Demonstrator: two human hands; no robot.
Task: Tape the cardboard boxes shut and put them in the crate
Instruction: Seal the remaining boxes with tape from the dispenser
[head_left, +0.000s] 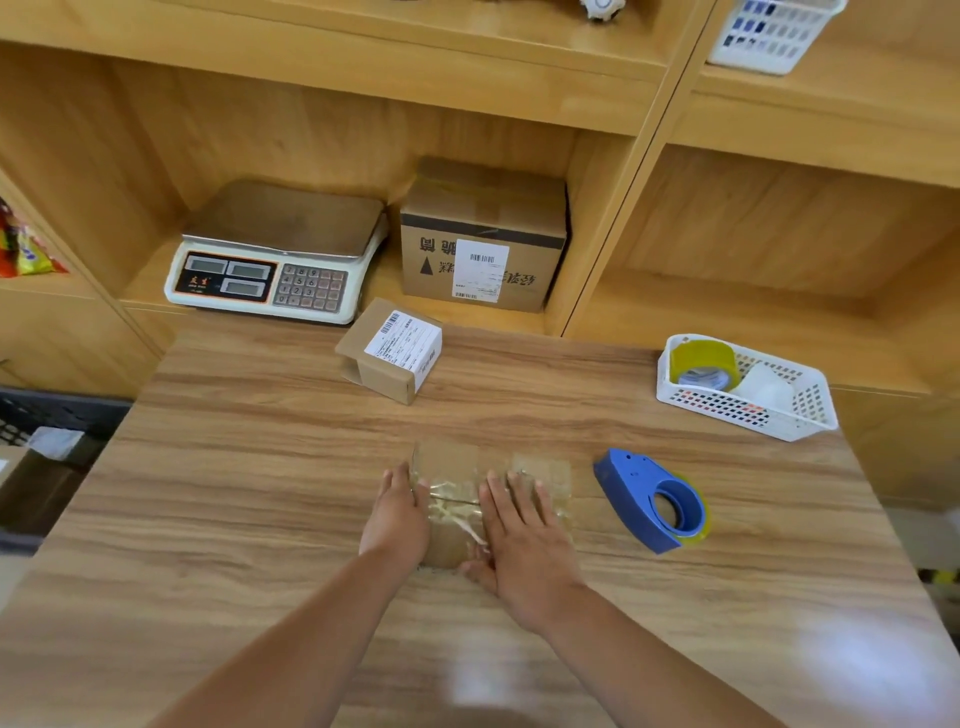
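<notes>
1. Left hand (397, 512): fingers extended and held together, palm down on the left part of the flat cardboard box (448, 460).
2. Right hand (524, 540): fingers extended and slightly spread, palm down on the right part of the same box. Neither hand grips anything.
3. Both palms bear on the clear tape (453, 501) that crosses the centre seam. This posture most likely bonds the tape to the cardboard and keeps the flaps closed. The tape looks wrinkled; whether its ends are fully seated cannot be told.
4. The box lies on the table (260, 467), directly in front of the person.
5. At 3 o'clock from the box the blue tape dispenser (649, 501) lies on its side, apart from the right hand, probably kept within reach for another strip.
6. At 1 o'clock the white basket (727, 410) holds a yellow tape roll (704, 364), presumably spare stock.
7. At 12 o'clock a small labelled box (389, 351) rests at the far table edge; its seal state cannot be told.
8. On the shelf behind stand a larger box (483, 234) and, at 11 o'clock, a scale (275, 254).
9. At 9 o'clock, below table level, the dark crate (52, 410) is partly in view; the taped box is judged to go there next
</notes>
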